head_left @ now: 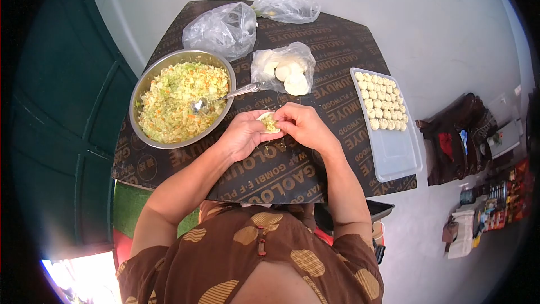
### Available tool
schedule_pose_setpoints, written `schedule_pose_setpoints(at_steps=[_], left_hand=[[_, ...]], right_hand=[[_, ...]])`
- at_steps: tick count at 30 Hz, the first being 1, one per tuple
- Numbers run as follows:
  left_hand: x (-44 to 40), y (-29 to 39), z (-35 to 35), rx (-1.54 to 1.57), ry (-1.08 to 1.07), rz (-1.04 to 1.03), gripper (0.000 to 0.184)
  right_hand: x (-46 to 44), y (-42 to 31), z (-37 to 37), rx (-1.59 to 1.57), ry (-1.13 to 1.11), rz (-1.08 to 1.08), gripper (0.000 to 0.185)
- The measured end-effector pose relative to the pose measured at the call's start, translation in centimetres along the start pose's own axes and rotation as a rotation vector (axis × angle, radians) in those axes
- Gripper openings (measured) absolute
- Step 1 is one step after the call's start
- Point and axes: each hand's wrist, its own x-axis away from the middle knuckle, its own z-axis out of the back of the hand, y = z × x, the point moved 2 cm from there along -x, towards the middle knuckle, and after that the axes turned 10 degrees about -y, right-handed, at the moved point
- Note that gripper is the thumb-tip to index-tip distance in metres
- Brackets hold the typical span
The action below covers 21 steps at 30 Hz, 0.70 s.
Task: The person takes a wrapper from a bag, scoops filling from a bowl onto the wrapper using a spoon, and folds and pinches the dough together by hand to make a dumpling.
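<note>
A round dough wrapper point(270, 130) with chopped vegetable filling on it lies in my left hand point(246, 134), whose fingers curl around its edge. At its right side, my right hand point(304, 126) pinches the rim of the wrapper. To the left stands a steel bowl point(136, 114) of shredded vegetable filling point(180, 101), a metal spoon point(242, 90) resting in it with its handle over the rim. Beyond my hands, a clear plastic bag point(273, 63) holds round white wrappers point(296, 83). Farther right is a plastic tray point(396, 157) with rows of small filled dumplings point(382, 103).
Two crumpled plastic bags, one larger point(222, 29) and one smaller point(289, 9), lie at the back of the dark printed plywood table point(281, 177). A green door point(62, 118) is at the left. Dark clothing point(461, 135) and packaged goods point(506, 197) are at the right.
</note>
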Motion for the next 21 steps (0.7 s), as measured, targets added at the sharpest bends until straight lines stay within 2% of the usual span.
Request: schedule_pose_setpoints(at_steps=[5,8,13,21], left_hand=[[0.1,0.3,-0.4,-0.027,0.0,0.007,0.032],[0.2,0.2,-0.2,-0.058,0.005,0.014,0.034],[0.3,0.2,-0.3,-0.073,0.011,0.009,0.031],[0.2,0.1,-0.3,-0.049,0.033,0.02,0.028]], right_hand=[[0.0,-0.3,-0.1,0.045,0.023,0.031,0.014],[-0.1,-0.5,-0.2,-0.045,0.086,0.017,0.015],[-0.4,0.2,-1.0,0.109,0.038,0.126,0.017],[-0.4,-0.8,-1.4,0.077,0.035,0.08,0.014]])
